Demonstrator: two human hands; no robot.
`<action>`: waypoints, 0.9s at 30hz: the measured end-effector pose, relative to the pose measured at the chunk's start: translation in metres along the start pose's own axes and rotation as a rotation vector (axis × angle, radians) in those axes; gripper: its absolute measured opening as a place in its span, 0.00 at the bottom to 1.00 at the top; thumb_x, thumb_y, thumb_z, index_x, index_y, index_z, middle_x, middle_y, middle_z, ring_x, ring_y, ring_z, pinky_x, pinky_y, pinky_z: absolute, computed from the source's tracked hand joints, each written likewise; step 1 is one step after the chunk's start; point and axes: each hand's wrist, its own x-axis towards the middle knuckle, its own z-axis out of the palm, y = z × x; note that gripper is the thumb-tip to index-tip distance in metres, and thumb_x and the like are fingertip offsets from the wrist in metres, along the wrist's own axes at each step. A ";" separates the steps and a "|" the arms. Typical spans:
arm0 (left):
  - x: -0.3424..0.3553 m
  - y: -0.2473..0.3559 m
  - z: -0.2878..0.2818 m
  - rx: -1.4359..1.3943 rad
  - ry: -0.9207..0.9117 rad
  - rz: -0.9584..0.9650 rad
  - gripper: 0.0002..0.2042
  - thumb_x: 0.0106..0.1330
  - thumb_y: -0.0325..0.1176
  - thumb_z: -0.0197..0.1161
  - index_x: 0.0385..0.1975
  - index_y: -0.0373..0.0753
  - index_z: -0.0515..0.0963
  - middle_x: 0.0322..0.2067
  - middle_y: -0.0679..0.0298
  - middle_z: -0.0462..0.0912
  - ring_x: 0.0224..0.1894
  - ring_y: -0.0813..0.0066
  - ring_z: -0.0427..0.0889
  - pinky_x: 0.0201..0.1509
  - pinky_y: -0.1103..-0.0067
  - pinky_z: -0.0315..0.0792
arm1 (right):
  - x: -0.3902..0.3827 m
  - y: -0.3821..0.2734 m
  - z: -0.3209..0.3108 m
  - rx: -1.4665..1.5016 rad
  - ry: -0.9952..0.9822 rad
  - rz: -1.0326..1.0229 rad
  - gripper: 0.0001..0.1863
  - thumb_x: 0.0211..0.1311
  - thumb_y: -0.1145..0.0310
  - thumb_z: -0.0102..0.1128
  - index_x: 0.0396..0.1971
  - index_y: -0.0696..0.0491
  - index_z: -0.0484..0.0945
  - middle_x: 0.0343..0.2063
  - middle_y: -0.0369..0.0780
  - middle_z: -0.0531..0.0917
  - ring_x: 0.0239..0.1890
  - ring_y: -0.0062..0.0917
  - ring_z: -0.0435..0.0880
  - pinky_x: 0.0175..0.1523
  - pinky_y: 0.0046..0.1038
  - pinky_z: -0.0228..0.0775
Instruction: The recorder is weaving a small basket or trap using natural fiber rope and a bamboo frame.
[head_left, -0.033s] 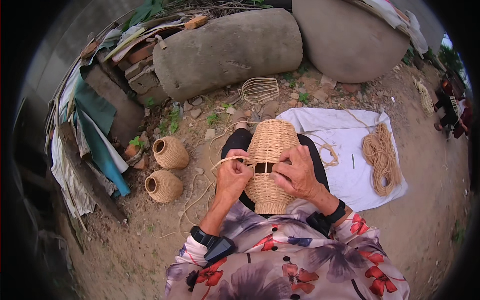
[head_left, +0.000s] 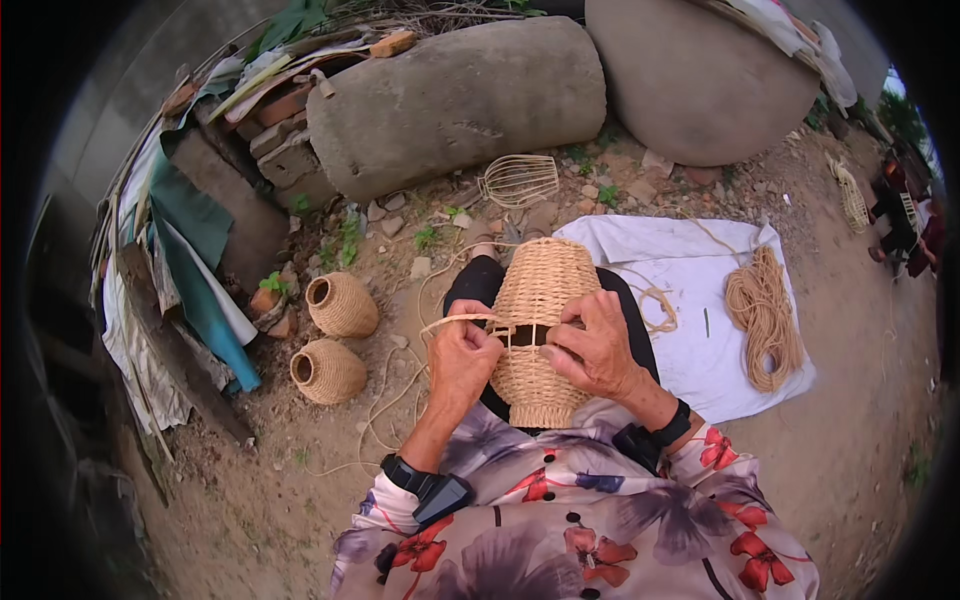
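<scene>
A pale woven basket (head_left: pixel 545 283) lies across my lap, its narrower neck toward me. Around its middle is a gap with a dark inside and thin upright ribs crossing it. At the gap's left end, my left hand (head_left: pixel 463 352) is closed in a pinch on a straw-coloured cord (head_left: pixel 455 320), which loops out to the left and down to the ground. My right hand (head_left: pixel 598 345) is closed on the basket at the gap's right end, thumb at the opening and fingers bent over the weave. Its fingertips are partly hidden.
Two small finished-looking woven pots (head_left: pixel 342 305) rest on the dirt at left. A white sheet (head_left: pixel 680 330) at right carries a coil of cord (head_left: pixel 763 320). Beyond my feet sits a bare rib frame (head_left: pixel 520 182), before a large concrete cylinder (head_left: pixel 455 105). Other people show at far right.
My left hand and the cord in it have shifted very slightly left, and the basket has turned a little. My right hand stays in place.
</scene>
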 end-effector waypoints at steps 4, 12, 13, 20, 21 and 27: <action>0.004 -0.044 -0.017 0.549 0.200 0.090 0.08 0.51 0.26 0.65 0.32 0.38 0.77 0.16 0.69 0.76 0.20 0.82 0.74 0.26 0.78 0.69 | -0.002 0.001 0.003 -0.020 0.032 -0.028 0.08 0.47 0.65 0.68 0.24 0.50 0.79 0.30 0.36 0.71 0.35 0.30 0.69 0.43 0.34 0.57; 0.008 -0.082 -0.061 -0.495 -0.142 -0.342 0.10 0.65 0.37 0.66 0.28 0.38 0.76 0.17 0.74 0.72 0.20 0.90 0.72 0.22 0.90 0.65 | -0.004 0.002 0.001 -0.011 0.051 -0.023 0.07 0.46 0.66 0.67 0.24 0.51 0.79 0.31 0.36 0.72 0.35 0.30 0.69 0.41 0.34 0.57; 0.008 -0.073 -0.060 -0.651 -0.171 -0.379 0.09 0.66 0.36 0.65 0.30 0.38 0.76 0.18 0.74 0.73 0.19 0.90 0.71 0.21 0.89 0.66 | -0.004 0.001 0.001 -0.013 0.052 -0.019 0.07 0.46 0.67 0.67 0.24 0.51 0.79 0.31 0.36 0.72 0.34 0.30 0.70 0.40 0.34 0.57; 0.009 -0.041 -0.031 -0.797 -0.297 -0.398 0.14 0.71 0.36 0.58 0.47 0.32 0.78 0.21 0.72 0.74 0.22 0.86 0.73 0.27 0.88 0.70 | -0.004 -0.003 -0.002 -0.021 0.033 -0.018 0.06 0.45 0.68 0.67 0.24 0.51 0.79 0.30 0.37 0.72 0.34 0.31 0.70 0.40 0.34 0.58; 0.008 -0.040 -0.029 -0.721 -0.319 -0.377 0.13 0.71 0.35 0.58 0.47 0.32 0.78 0.22 0.71 0.75 0.23 0.86 0.73 0.27 0.88 0.70 | -0.004 -0.004 -0.003 -0.024 0.039 -0.022 0.07 0.45 0.68 0.67 0.24 0.51 0.79 0.30 0.37 0.72 0.34 0.31 0.70 0.40 0.34 0.58; 0.004 -0.042 -0.020 -0.678 -0.291 -0.257 0.10 0.66 0.30 0.63 0.44 0.33 0.79 0.24 0.69 0.79 0.23 0.86 0.74 0.28 0.87 0.69 | -0.005 -0.011 -0.009 -0.032 0.043 -0.070 0.07 0.45 0.68 0.68 0.25 0.50 0.79 0.31 0.36 0.72 0.35 0.31 0.70 0.40 0.34 0.58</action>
